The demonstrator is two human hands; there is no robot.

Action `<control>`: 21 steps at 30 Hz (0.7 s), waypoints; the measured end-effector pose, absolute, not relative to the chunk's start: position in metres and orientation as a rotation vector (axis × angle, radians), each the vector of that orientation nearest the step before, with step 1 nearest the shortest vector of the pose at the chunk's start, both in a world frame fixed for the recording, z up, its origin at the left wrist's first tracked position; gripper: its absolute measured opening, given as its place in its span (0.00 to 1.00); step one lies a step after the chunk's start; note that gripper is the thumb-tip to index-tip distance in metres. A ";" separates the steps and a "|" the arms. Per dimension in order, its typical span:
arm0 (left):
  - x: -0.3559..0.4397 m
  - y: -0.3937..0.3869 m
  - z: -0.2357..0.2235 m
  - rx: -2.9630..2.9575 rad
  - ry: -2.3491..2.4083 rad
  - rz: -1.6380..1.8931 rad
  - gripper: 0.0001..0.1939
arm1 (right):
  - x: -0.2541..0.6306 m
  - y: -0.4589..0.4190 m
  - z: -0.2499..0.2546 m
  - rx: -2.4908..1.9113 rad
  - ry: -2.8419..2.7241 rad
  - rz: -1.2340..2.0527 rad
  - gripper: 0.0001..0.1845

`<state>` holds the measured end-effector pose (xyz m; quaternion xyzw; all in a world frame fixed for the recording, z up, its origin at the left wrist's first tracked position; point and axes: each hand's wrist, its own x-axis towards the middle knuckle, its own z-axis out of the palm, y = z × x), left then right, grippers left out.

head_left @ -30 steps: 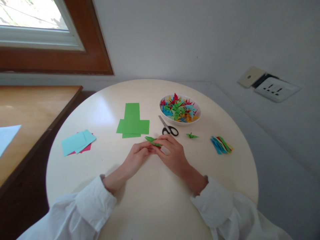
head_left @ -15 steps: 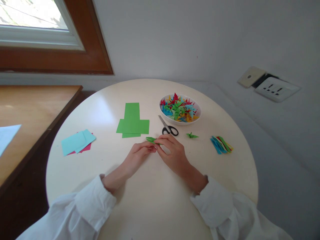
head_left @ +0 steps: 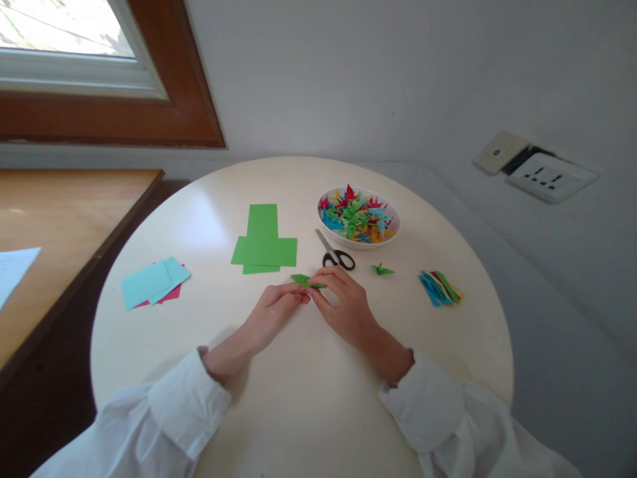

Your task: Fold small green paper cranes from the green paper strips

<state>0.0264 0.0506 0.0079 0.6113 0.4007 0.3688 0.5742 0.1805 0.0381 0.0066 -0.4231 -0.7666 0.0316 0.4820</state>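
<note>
My left hand (head_left: 273,310) and my right hand (head_left: 341,302) meet at the middle of the round cream table (head_left: 298,411). Both pinch a small folded green paper piece (head_left: 302,280), which sticks out past the fingertips toward the far side. Fingers of both hands are pressed together on it. Just beyond lie flat green paper sheets (head_left: 263,244) and black-handled scissors (head_left: 334,253). A finished small green paper crane (head_left: 381,269) sits to the right of the scissors.
A white bowl (head_left: 393,214) full of coloured paper cranes stands at the back. Coloured paper strips (head_left: 440,287) lie at the right. Light blue and pink sheets (head_left: 152,283) lie at the left. A wooden sill (head_left: 60,226) and wall sockets (head_left: 550,176) flank the table.
The hands have barely shifted; the green piece has been turned slightly in the fingertips and sits a little flatter.
</note>
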 end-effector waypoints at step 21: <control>0.028 0.048 0.012 1.827 1.121 0.947 0.12 | 0.177 0.035 0.014 -0.992 -1.811 0.201 0.06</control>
